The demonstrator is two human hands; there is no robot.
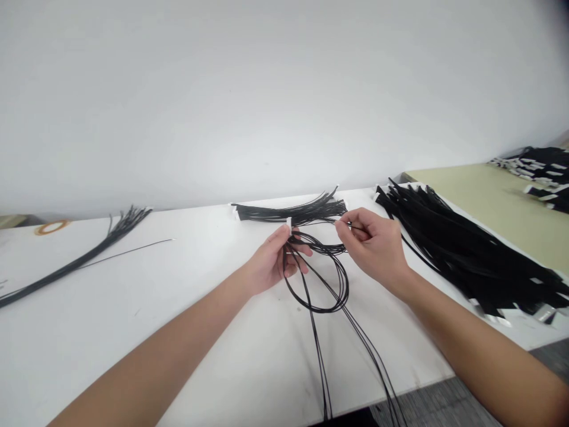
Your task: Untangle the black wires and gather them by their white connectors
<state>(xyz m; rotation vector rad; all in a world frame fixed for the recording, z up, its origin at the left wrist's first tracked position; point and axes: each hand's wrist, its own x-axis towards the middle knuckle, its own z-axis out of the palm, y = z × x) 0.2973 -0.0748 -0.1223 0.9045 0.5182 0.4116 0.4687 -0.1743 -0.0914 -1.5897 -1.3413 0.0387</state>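
Note:
My left hand [271, 261] pinches a small white connector [289, 226] between thumb and finger, its other fingers behind the wires. Thin black wires [322, 309] run from the connector, loop to the right and hang down over the table's front edge. To the right, my right hand [371, 243] is closed, thumb against fingertips, on a thin black wire [328, 220] beside the connector. Just behind both hands, a bundle of black wires [284, 212] with white ends lies on the white table [213, 344].
A large pile of black cables [462, 255] with white ends covers the table's right side. More cables [540, 166] lie on a yellowish table [493, 196]. At left are a black wire bundle [84, 258], a loose wire and an orange ring [52, 227]. A wall stands behind.

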